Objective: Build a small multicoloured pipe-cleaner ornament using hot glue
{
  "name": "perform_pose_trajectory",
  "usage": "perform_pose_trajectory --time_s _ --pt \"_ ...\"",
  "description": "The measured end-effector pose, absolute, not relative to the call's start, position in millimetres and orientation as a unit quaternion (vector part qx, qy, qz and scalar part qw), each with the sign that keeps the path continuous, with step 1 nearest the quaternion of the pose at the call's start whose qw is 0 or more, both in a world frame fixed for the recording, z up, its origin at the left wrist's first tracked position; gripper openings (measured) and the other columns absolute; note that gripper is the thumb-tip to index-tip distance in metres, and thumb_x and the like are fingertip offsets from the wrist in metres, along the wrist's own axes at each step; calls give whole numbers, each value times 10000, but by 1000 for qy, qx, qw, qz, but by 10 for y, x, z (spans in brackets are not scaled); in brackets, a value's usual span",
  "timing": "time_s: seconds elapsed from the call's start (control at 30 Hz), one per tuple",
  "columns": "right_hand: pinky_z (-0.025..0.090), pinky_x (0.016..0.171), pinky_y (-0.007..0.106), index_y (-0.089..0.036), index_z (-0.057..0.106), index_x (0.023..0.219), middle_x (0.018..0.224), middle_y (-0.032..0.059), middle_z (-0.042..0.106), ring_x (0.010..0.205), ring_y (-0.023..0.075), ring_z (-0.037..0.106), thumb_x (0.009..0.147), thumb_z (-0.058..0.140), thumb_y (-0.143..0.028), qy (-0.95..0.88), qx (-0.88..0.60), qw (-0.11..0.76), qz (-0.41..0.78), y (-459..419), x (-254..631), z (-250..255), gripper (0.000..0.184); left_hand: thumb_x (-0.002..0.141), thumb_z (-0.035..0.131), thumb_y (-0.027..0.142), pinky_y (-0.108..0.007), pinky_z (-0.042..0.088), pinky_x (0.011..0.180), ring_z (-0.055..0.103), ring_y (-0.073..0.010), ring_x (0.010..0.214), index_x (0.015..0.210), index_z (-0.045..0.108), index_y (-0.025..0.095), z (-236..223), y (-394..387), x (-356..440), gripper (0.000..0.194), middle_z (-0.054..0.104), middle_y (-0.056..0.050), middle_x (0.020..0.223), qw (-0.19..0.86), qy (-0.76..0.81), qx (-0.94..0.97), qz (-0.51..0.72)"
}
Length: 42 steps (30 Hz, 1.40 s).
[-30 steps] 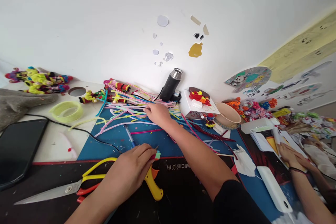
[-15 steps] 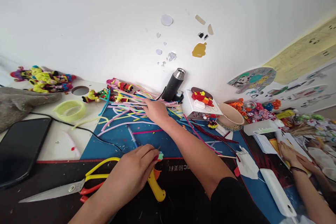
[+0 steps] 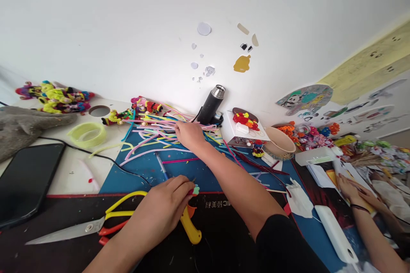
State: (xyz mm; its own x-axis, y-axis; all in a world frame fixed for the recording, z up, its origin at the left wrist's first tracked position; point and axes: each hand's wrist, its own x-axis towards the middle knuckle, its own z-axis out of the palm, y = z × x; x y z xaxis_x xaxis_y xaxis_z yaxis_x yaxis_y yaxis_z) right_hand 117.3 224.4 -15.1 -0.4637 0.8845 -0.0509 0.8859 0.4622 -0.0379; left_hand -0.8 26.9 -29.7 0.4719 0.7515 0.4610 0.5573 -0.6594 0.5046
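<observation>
My left hand [image 3: 168, 204] is closed over the dark mat, pinching a small fuzzy piece [image 3: 196, 189] in mint green and red. Most of that piece is hidden behind my fingers. Farther forward, my right hand [image 3: 191, 136] reaches into a loose heap of pipe cleaners [image 3: 153, 130] in pink, lilac, yellow and blue. Its fingers are pinched on pipe cleaners there; which strands lie between the tips is hidden. Beneath my left hand lie a yellow-handled tool [image 3: 191, 226] and large scissors [image 3: 67, 231] with yellow handles. Red handles [image 3: 112, 230] show beside the scissors.
A black thermos [image 3: 212, 104] stands behind the heap. A white box [image 3: 232, 130] and a round bowl [image 3: 282, 143] are to its right. On the left lie a phone [image 3: 32, 183], a pale green coil [image 3: 87, 134] and pipe-cleaner dolls [image 3: 53, 96]. A co-worker's hands [image 3: 355, 192] are at far right.
The view has shifted slightly. My right hand stays at the heap, where some strands by its fingers have moved. My left hand keeps its hold on the small piece.
</observation>
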Motion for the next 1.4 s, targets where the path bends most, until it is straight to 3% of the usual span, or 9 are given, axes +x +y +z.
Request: perform_pose_trajectory --time_s 0.3,0.77,0.9,1.27,1.4 --pt "521 868 333 -251 751 1230 1107 63 857 1060 261 789 1145 492 -280 855 517 -9 -35 2232 1231 -115 275 1093 520 140 -340 663 796 802 -236 941 1264 674 214 -330 276 -17 241 791 -81 1147 149 387 842 346" --pt "546 905 376 -209 745 1270 1171 141 845 1118 312 790 1118 561 -299 853 519 17 -42 2269 1161 -248 255 1086 537 138 -352 670 785 810 -253 954 1261 681 201 -318 260 -8 235 795 -96 1165 154 384 844 343" --pt "537 888 359 -214 752 1258 1134 117 853 1085 297 795 1137 519 -300 851 524 3 -45 2250 1168 -200 276 1087 529 133 -365 675 788 809 -258 957 1261 685 195 -315 256 -1 242 793 -98 1170 156 386 844 338" --pt "485 826 285 -257 760 1292 1061 37 848 1017 239 776 1138 538 -339 845 522 -95 -64 2207 1283 -1 283 1099 510 163 -333 666 810 806 -232 956 1261 694 220 -370 281 -16 252 794 -86 1152 162 388 838 347" --pt "441 731 257 -228 771 1217 859 -13 773 820 183 711 1119 568 -370 822 507 -214 -149 2203 1293 144 267 1112 506 213 -309 664 817 816 -220 951 1219 714 224 -381 311 -47 234 801 -84 1154 177 393 827 360"
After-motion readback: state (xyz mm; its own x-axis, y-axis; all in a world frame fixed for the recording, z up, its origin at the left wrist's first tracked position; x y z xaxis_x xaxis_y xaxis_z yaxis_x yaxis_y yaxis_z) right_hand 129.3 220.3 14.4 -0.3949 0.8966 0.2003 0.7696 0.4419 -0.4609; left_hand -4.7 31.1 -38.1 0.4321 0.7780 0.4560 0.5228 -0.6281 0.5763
